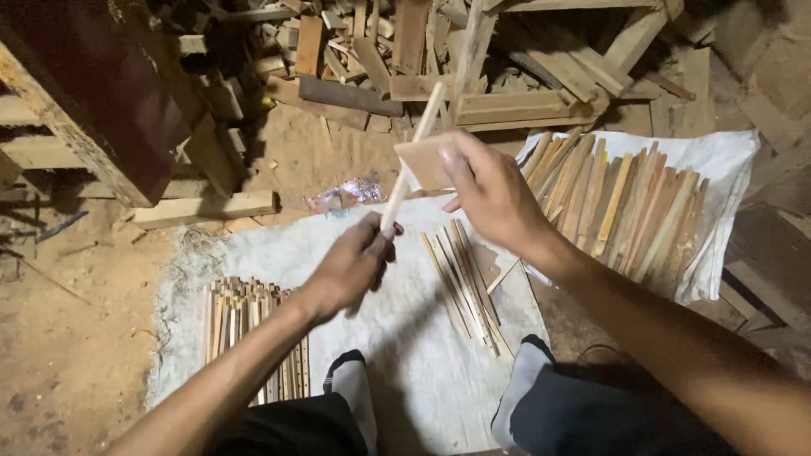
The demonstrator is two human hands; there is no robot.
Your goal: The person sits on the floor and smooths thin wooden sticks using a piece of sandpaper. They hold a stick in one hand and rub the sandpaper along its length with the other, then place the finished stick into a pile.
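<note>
**Fingers wrapped on a thin stick, flat offcut pinched up top**

Fingers of the left hand [355,266] curled tight round the lower end of a thin wooden stick [414,156], thumb pressed on the near side. Stick angled up and away, its upper part passing by the small flat wood piece [420,160] pinched in the right hand [494,198]. Right fingers closed narrow on that piece, thumb underneath, fingertips over the top edge. Can't tell whether stick and flat piece actually touch or just overlap in view.

Looks light and stiff, that stick, but slim enough to snap if bent sideways. Probably best gripped low like now, or nearer the middle for control. Raw sawn edges, so likely splintery rather than slippery.

Just below the hands, a small fan of similar thin sticks [465,274] lying on a white sack cloth [405,355] spread over the dirt floor. Further left, a tidy bundle of short slats [245,317] on the cloth's edge. Off to the right, a bigger pile of rough wider slats [625,207] on another white sack. Beyond all that, a jumble of scrap timber [507,76] at the back.
</note>
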